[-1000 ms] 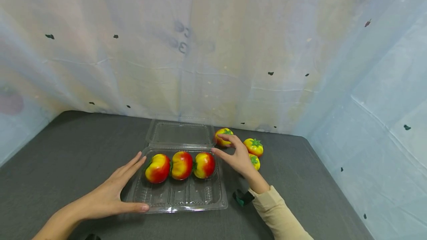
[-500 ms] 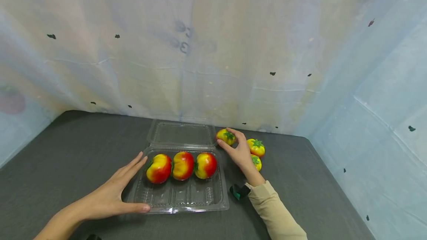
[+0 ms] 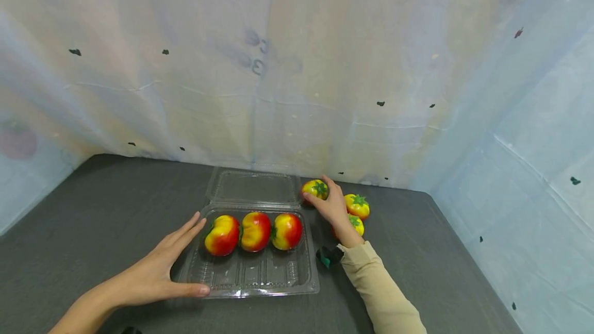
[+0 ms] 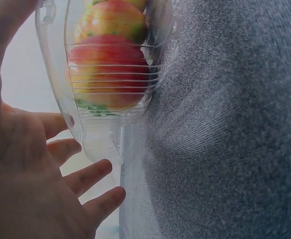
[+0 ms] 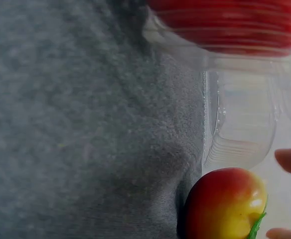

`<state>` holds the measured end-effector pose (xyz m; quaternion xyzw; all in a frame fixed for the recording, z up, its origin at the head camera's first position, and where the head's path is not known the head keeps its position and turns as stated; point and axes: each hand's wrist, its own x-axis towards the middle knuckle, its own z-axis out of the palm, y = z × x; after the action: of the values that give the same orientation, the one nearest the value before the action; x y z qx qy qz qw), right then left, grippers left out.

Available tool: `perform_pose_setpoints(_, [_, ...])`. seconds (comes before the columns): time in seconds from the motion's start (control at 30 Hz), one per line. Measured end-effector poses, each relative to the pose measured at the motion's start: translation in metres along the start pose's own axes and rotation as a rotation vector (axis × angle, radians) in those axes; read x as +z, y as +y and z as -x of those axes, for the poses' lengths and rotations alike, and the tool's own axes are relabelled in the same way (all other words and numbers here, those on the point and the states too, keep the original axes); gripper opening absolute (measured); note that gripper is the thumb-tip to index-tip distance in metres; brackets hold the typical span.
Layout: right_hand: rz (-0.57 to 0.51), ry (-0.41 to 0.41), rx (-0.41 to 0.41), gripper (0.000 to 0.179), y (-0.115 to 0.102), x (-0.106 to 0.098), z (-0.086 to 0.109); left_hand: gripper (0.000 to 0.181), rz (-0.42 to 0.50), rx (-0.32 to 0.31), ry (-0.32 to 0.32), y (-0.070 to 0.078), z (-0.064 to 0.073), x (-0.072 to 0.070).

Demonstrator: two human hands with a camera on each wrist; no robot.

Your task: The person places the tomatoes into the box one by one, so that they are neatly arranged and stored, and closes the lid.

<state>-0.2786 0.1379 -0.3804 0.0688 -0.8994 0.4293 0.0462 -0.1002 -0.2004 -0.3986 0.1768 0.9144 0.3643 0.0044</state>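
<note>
Right hand (image 3: pixel 333 209) had fingers parted around the rear fruit (image 3: pixel 312 189), no grip visible; looked light, firm, slick, best held by its sides. Left hand (image 3: pixel 155 273) was spread at the tray (image 3: pixel 278 291).

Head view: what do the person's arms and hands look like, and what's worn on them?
The left hand and right hand are gloveless. The right arm's sleeve is beige and wrinkled; a black item with a green patch shows beside it. The visible left forearm is bare.

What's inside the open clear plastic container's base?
Three round red-and-yellow fruits sit in a row toward the back of the base. Ribbed floor shows in front; the floor beneath them is covered.
</note>
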Motion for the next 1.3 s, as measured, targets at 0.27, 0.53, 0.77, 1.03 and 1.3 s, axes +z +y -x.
perform_pose_setpoints(0.27, [0.032,-0.036,0.070,0.075,0.002,-0.002,-0.007,0.110,0.000,0.013,-0.001,0.001,-0.001,0.001])
perform_pose_setpoints(0.53, [0.073,-0.018,0.080,0.069,0.005,-0.002,-0.008,0.110,0.014,0.028,-0.003,0.002,-0.001,0.003])
perform_pose_setpoints(0.77, [0.054,0.034,0.081,0.071,0.016,0.000,-0.006,0.110,0.011,0.028,-0.006,0.001,-0.002,0.002])
perform_pose_setpoints(1.03, [0.037,0.071,0.076,0.071,0.021,-0.007,-0.005,0.110,0.001,0.012,-0.009,-0.001,-0.005,0.001])
perform_pose_setpoints(1.3, [-0.015,0.080,0.078,0.071,0.015,-0.020,0.001,0.111,-0.010,0.023,-0.007,-0.002,-0.009,0.003])
